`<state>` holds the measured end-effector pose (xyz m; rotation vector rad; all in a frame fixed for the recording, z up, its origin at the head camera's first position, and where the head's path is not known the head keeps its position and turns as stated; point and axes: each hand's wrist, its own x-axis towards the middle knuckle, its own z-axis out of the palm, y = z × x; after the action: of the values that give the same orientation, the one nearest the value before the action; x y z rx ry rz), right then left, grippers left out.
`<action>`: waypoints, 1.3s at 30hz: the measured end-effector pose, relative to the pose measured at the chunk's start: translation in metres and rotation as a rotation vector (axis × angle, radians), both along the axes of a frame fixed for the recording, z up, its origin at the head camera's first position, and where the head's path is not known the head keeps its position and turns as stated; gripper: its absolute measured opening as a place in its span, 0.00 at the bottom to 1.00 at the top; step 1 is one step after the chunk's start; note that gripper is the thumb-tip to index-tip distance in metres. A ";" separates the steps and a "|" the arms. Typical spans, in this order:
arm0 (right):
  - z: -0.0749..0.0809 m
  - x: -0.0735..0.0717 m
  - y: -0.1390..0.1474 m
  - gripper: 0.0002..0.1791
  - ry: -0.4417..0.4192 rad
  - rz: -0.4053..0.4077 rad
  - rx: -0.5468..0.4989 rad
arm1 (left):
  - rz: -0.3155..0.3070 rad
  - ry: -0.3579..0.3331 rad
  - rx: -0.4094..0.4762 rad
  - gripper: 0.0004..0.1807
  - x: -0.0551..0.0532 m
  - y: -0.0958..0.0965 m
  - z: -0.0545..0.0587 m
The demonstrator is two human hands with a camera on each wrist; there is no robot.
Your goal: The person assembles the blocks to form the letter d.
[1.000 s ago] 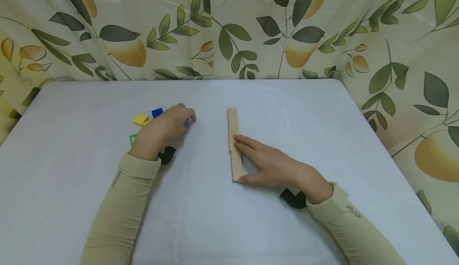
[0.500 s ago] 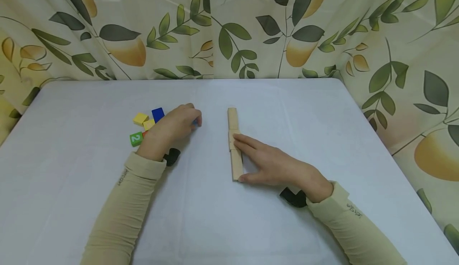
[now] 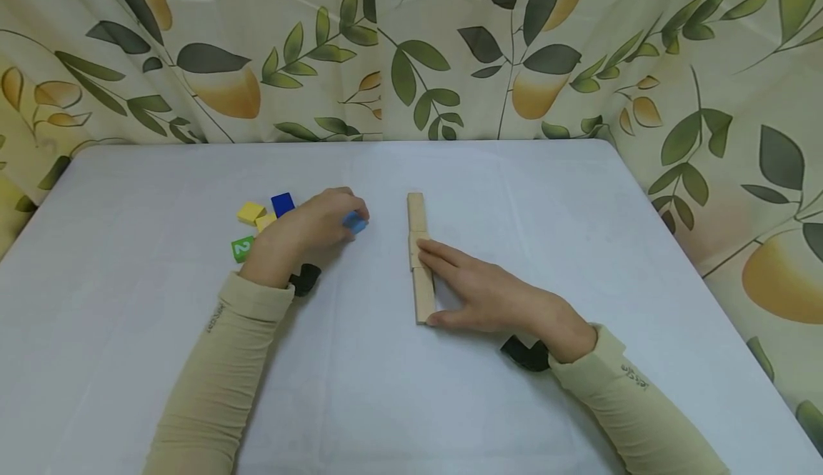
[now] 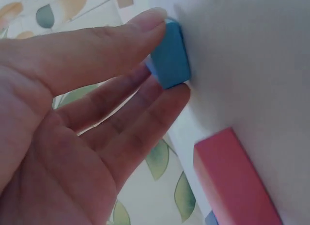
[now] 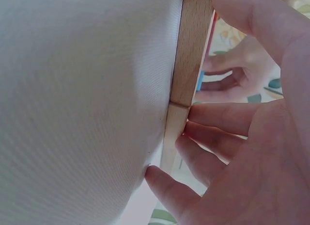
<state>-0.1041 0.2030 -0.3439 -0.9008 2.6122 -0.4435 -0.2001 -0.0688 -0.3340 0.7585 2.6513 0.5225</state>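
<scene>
My left hand point(image 3: 315, 221) pinches a light blue block point(image 4: 170, 57) between thumb and fingertips, just above or on the white table. Beside it in the left wrist view lies a red block point(image 4: 235, 179). My right hand point(image 3: 491, 293) rests against a straight row of plain wooden blocks point(image 3: 424, 296). Its thumb is at the row's near end, and its fairly straight fingers touch the middle piece. From the right wrist, the side of a wooden block point(image 5: 191, 50) shows, with the fingertips against the row.
Left of the left hand lie a yellow block point(image 3: 251, 212), a dark blue block point(image 3: 282, 204), a second yellow block point(image 3: 265, 222) and a green block point(image 3: 242, 248) marked 2. A leaf-patterned curtain point(image 3: 450, 46) hangs behind the white table point(image 3: 386, 403).
My left hand has moved right, away from the coloured blocks, carrying the light blue block, which now shows more. The right hand and the wooden row have stayed in place.
</scene>
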 end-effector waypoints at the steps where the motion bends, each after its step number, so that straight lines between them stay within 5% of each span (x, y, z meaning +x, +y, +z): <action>1: 0.000 0.000 0.000 0.51 0.002 0.000 -0.001 | -0.009 0.007 0.000 0.18 0.000 0.001 0.000; 18: 0.000 0.000 0.005 0.51 0.003 0.004 -0.010 | -0.090 0.040 0.016 0.21 -0.001 0.030 -0.001; 28: -0.001 0.000 0.001 0.50 -0.019 0.018 -0.013 | -0.047 0.034 -0.021 0.21 0.000 0.033 -0.003; 39: -0.001 0.000 0.003 0.50 -0.025 0.010 -0.020 | -0.032 0.097 -0.060 0.21 -0.019 0.043 -0.004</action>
<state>-0.1040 0.2059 -0.3445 -0.9092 2.5841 -0.4752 -0.2189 -0.0263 -0.3380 0.8272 2.7251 0.4057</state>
